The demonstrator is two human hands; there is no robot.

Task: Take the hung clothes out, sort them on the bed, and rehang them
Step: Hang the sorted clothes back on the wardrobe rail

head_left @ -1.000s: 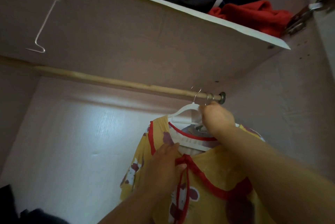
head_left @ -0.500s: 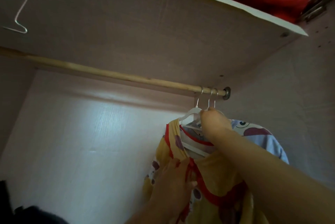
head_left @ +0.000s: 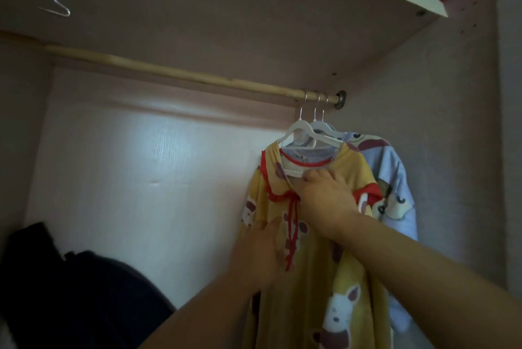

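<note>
Yellow dress (head_left: 316,278) beneath both hands (head_left: 260,252) (head_left: 324,196)

Both bare arms reach up. Right grip (head_left: 324,193) sits higher, fingers curled into the dress (head_left: 310,281) neckline; left grip (head_left: 260,249), lower and blurred, lies flat-fingered.

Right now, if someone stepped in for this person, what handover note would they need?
Left hand: flat against the front of the yellow dress, blurred.
Right hand: at the dress collar, by the white hanger; whether it grips is unclear.
Things: the dress and a blue garment behind it hang at the right end of the rod.
Done and left: the picture does not settle whether these are rehung or yet to come out. The bed is out of view.
</note>
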